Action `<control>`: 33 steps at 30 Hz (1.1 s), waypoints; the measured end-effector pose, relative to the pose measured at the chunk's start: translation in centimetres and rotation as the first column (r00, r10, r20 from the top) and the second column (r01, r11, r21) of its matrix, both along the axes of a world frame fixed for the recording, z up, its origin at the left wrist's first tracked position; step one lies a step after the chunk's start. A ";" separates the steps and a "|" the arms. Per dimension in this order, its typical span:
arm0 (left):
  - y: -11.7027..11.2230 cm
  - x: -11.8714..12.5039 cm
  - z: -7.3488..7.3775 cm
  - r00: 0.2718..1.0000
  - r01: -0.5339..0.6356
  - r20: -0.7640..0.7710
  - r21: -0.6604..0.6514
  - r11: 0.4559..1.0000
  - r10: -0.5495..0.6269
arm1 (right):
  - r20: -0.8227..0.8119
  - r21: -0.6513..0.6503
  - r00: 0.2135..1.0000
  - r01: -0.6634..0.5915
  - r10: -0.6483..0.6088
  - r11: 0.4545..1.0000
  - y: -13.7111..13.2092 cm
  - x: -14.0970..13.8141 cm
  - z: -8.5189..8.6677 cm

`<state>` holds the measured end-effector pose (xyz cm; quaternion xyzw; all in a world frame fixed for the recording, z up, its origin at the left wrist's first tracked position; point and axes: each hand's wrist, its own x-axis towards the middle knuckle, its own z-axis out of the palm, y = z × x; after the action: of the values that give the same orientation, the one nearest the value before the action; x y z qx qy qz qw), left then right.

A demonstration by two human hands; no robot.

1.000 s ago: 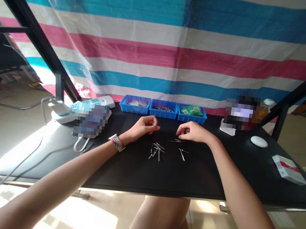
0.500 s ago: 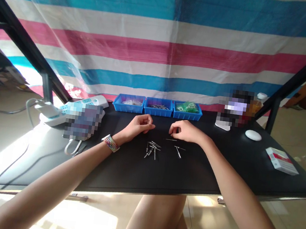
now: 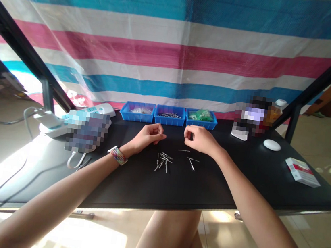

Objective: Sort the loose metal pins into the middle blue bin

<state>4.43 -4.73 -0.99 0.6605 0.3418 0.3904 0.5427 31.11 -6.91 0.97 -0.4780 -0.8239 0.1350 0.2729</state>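
Observation:
My left hand [image 3: 151, 135], with a woven band [image 3: 118, 155] on the wrist, rests on the black table with its fingers curled in. Whether anything small is in it is hidden. Across a short gap, my right hand [image 3: 199, 138] is also curled, fingertips down near the table, and its inner side does not show. Between and below the hands lies a loose pile of several silvery blind rivets [image 3: 163, 160]. To its right, two more rivets [image 3: 191, 163] touch or cross. A single thin rivet [image 3: 184, 150] lies just below my right hand.
Three blue bins stand along the back: one with clear bags [image 3: 136, 117], one with rivets [image 3: 169, 121], one with green bags [image 3: 200, 124]. A power strip [image 3: 104, 110] and blurred device [image 3: 87, 134] are left. A white oval object [image 3: 271, 145] and small box [image 3: 302, 172] are right.
My right hand has lifted or turned slightly, showing more of a gap between its thumb and fingers. The left hand keeps its pose, and the rivets lie as before. The view has shifted a little.

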 end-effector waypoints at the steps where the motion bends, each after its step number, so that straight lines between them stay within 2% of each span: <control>1: 0.0 0.0 0.0 1.000 0.002 0.001 0.000 1.000 -0.002 | -0.063 0.019 0.998 0.011 -0.010 1.000 0.0 -0.1 0.2; 4: 0.1 -0.1 -0.2 1.000 0.013 0.023 -0.015 1.000 -0.013 | -0.349 -0.050 0.937 -0.001 -0.017 0.999 0.0 -0.4 0.4; 7: 0.2 -0.2 -0.2 0.998 0.027 0.056 -0.057 0.998 -0.023 | -0.622 -0.199 0.782 -0.106 -0.042 0.974 0.0 -1.2 0.1; 10: 0.3 -0.3 -0.2 0.998 0.039 0.055 -0.083 0.996 -0.034 | -0.759 -0.242 0.648 -0.188 -0.065 0.952 -0.1 -2.4 -0.5; 13: 0.3 -0.3 -0.1 0.998 0.058 0.015 -0.077 0.995 -0.057 | -0.808 -0.260 0.583 -0.222 -0.086 0.940 -0.4 -3.4 -1.0; 19: 0.3 -0.3 -0.1 0.998 0.058 -0.029 -0.075 0.996 -0.060 | -0.826 -0.291 0.551 -0.236 -0.119 0.927 -0.9 -4.4 -1.2; 33: 0.1 -0.2 0.0 0.999 0.020 -0.045 -0.033 0.999 -0.022 | -0.773 -0.292 0.625 -0.197 -0.109 0.936 -0.7 -4.6 -2.4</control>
<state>4.26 -4.64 -0.96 0.6638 0.3535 0.3638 0.5496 26.49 -7.65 -1.43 -0.3919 -0.5980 0.4789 0.5095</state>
